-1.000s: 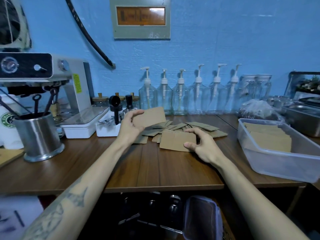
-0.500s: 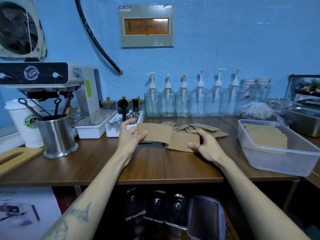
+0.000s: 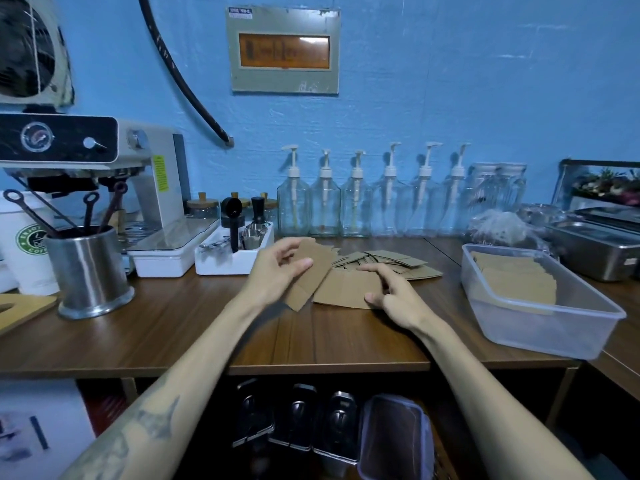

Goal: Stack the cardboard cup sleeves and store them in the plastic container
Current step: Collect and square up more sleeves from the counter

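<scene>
The left hand (image 3: 282,268) grips one flat cardboard sleeve (image 3: 308,277) between thumb and fingers; the sleeve's long axis runs diagonally, its near end pointing down toward the person and touching the wooden surface (image 3: 173,327), its far end tipped up and away to the right. The hand is blurred, so exactly how the fingers wrap the far edge is hard to make out. The right hand (image 3: 398,294) lies loosely open, fingers pressing down on a small stack of sleeves (image 3: 346,289) lying flat, long axis roughly left to right across the surface. The held sleeve overlaps the stack's left edge. Behind both, a loose scatter of sleeves (image 3: 391,263) fans out at mixed angles. Well to the right sits the clear plastic container (image 3: 540,323), with sleeves (image 3: 512,282) already lying flat inside.
</scene>
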`<action>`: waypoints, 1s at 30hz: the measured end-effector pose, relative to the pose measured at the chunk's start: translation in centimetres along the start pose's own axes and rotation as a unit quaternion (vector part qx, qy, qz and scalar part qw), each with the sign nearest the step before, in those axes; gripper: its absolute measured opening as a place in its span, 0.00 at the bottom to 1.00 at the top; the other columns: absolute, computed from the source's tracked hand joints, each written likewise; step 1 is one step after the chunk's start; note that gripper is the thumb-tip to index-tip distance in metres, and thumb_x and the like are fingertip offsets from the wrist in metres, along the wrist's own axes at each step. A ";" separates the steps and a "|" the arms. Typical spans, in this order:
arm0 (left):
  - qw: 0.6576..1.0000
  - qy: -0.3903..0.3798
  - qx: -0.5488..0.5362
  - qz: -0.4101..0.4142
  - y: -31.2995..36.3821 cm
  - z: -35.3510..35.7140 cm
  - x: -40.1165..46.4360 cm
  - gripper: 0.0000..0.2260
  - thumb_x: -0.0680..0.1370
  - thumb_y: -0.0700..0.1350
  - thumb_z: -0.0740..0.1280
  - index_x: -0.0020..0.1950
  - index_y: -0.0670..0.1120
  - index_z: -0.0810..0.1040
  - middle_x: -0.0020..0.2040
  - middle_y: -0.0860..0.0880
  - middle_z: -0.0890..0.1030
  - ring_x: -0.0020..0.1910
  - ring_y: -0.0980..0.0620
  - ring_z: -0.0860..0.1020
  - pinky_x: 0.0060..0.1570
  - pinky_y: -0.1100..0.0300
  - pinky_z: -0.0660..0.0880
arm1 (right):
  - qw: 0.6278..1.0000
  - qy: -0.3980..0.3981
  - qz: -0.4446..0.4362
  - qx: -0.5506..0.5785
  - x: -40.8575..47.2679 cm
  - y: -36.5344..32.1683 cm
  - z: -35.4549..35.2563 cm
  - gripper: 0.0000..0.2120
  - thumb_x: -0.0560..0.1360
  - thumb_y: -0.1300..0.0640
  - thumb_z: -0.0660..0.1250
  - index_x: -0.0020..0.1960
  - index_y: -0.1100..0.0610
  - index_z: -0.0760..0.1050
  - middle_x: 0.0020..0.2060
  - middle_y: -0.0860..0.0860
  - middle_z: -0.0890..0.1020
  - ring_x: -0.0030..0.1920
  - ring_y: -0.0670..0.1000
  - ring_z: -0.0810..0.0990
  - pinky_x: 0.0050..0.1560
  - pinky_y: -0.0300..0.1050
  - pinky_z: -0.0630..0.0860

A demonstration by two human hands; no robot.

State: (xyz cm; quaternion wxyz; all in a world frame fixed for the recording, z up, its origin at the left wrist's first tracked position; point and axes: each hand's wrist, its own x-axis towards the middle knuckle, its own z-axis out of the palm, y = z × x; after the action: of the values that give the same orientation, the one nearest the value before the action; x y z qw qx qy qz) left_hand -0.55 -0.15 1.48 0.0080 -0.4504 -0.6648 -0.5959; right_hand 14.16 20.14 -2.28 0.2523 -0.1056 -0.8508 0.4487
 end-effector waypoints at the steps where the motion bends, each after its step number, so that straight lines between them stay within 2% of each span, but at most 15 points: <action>1: 0.999 -0.017 0.035 0.010 -0.5 0.4 -0.1 0.16 0.77 0.39 0.71 0.63 0.51 0.79 0.54 0.58 0.82 0.54 0.59 0.80 0.54 0.63 0.74 | 1.000 -0.002 0.004 0.001 0.0 0.0 0.0 0.27 0.72 0.67 0.67 0.58 0.36 0.74 0.58 0.46 0.79 0.57 0.50 0.77 0.59 0.45 0.74; 3: 0.997 -0.040 0.065 0.013 -1.3 0.9 -0.3 0.17 0.76 0.41 0.71 0.63 0.52 0.79 0.55 0.55 0.81 0.55 0.54 0.79 0.56 0.60 0.72 | 1.000 -0.002 0.009 -0.002 0.0 -0.1 0.2 0.27 0.68 0.63 0.67 0.57 0.33 0.74 0.59 0.46 0.79 0.58 0.51 0.77 0.62 0.50 0.75; 5: 0.995 -0.047 0.086 0.014 -2.1 1.3 -0.6 0.16 0.76 0.43 0.72 0.62 0.56 0.79 0.51 0.52 0.77 0.53 0.54 0.77 0.55 0.61 0.69 | 1.000 -0.007 0.010 -0.011 0.1 -0.1 0.3 0.29 0.65 0.61 0.67 0.58 0.33 0.73 0.60 0.46 0.78 0.59 0.51 0.77 0.63 0.51 0.75; 8: 0.988 -0.059 0.138 0.040 -2.6 2.0 -0.8 0.18 0.74 0.48 0.73 0.64 0.59 0.79 0.50 0.52 0.70 0.56 0.52 0.72 0.62 0.61 0.67 | 0.999 -0.017 0.007 -0.028 0.0 -0.3 0.2 0.32 0.64 0.64 0.67 0.57 0.31 0.72 0.59 0.46 0.78 0.58 0.51 0.77 0.60 0.49 0.76; 10: 0.985 -0.072 0.151 0.046 -2.4 2.6 -0.9 0.22 0.74 0.45 0.74 0.66 0.57 0.76 0.55 0.52 0.67 0.60 0.54 0.69 0.67 0.63 0.62 | 0.999 -0.023 0.001 -0.044 -0.1 -0.4 0.2 0.34 0.65 0.67 0.68 0.55 0.29 0.70 0.58 0.47 0.78 0.55 0.51 0.78 0.55 0.46 0.76; 12: 0.984 -0.081 0.152 0.038 -2.2 3.1 -1.1 0.29 0.73 0.43 0.75 0.71 0.57 0.70 0.61 0.51 0.64 0.65 0.55 0.66 0.71 0.60 0.60 | 0.998 -0.022 -0.010 -0.061 -0.1 -0.4 0.2 0.36 0.65 0.68 0.67 0.55 0.28 0.69 0.57 0.47 0.79 0.51 0.50 0.78 0.49 0.44 0.76; 14: 0.985 -0.094 0.144 0.010 -2.1 3.4 -1.1 0.37 0.73 0.44 0.76 0.76 0.57 0.59 0.67 0.52 0.60 0.69 0.54 0.64 0.73 0.57 0.59 | 0.998 -0.023 -0.011 -0.055 -0.2 -0.5 0.2 0.35 0.64 0.66 0.67 0.55 0.28 0.69 0.57 0.47 0.79 0.50 0.50 0.79 0.48 0.46 0.78; 16: 0.984 -0.108 0.139 -0.025 -2.4 3.5 -1.0 0.44 0.73 0.47 0.75 0.79 0.56 0.49 0.74 0.52 0.56 0.73 0.54 0.59 0.72 0.57 0.57 | 0.999 -0.028 0.002 -0.044 -0.4 -0.7 0.2 0.33 0.66 0.64 0.67 0.58 0.30 0.69 0.56 0.46 0.79 0.49 0.51 0.80 0.51 0.51 0.80; 18: 0.981 -0.132 0.135 -0.043 -2.6 3.7 -0.9 0.47 0.74 0.49 0.75 0.80 0.55 0.44 0.78 0.51 0.54 0.76 0.54 0.56 0.75 0.54 0.56 | 0.998 -0.036 0.010 -0.049 -0.6 -1.0 0.3 0.32 0.67 0.60 0.68 0.63 0.33 0.67 0.57 0.47 0.78 0.51 0.50 0.79 0.55 0.50 0.78; 20: 0.976 -0.154 0.146 -0.040 -2.9 4.0 -0.8 0.44 0.75 0.49 0.74 0.80 0.53 0.46 0.78 0.50 0.56 0.77 0.52 0.57 0.76 0.53 0.56 | 0.997 -0.043 0.007 -0.060 -0.8 -1.1 0.2 0.34 0.69 0.56 0.70 0.70 0.35 0.63 0.63 0.47 0.75 0.57 0.47 0.76 0.59 0.46 0.73; 22: 0.971 -0.149 0.183 -0.023 -3.4 4.2 -0.6 0.36 0.76 0.50 0.72 0.78 0.52 0.54 0.75 0.50 0.61 0.75 0.51 0.61 0.74 0.53 0.58 | 0.997 -0.044 -0.006 -0.065 -0.8 -1.1 0.3 0.35 0.73 0.52 0.70 0.74 0.37 0.59 0.68 0.44 0.71 0.65 0.46 0.71 0.66 0.45 0.67; 24: 0.966 -0.131 0.221 0.000 -3.6 4.2 -0.6 0.26 0.78 0.52 0.69 0.72 0.55 0.61 0.70 0.53 0.66 0.71 0.52 0.65 0.70 0.52 0.60 | 0.993 -0.017 -0.036 -0.112 -0.5 -0.9 0.5 0.28 0.76 0.49 0.68 0.74 0.41 0.62 0.68 0.44 0.71 0.69 0.46 0.69 0.69 0.46 0.65; 27: 0.971 -0.135 0.199 0.007 -3.8 4.1 -0.6 0.19 0.78 0.52 0.68 0.65 0.59 0.63 0.66 0.56 0.70 0.65 0.51 0.69 0.65 0.51 0.65 | 0.987 0.022 -0.070 -0.140 -0.2 -0.7 0.6 0.19 0.76 0.51 0.69 0.66 0.45 0.71 0.59 0.45 0.77 0.60 0.46 0.74 0.63 0.47 0.70; 30: 0.976 -0.141 0.166 0.013 -3.5 4.0 -0.7 0.19 0.78 0.50 0.69 0.64 0.59 0.64 0.64 0.55 0.71 0.62 0.53 0.71 0.64 0.51 0.69 | 0.990 0.036 -0.058 -0.121 -0.4 -1.0 0.4 0.17 0.75 0.53 0.72 0.62 0.45 0.75 0.44 0.38 0.77 0.42 0.36 0.74 0.47 0.35 0.68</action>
State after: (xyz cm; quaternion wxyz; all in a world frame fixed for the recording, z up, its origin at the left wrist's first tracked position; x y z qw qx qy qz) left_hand -0.17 3.02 -2.84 -0.0038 -0.5309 -0.7429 -0.4078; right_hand 14.34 19.05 -1.78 0.2936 -0.1020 -0.8941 0.3225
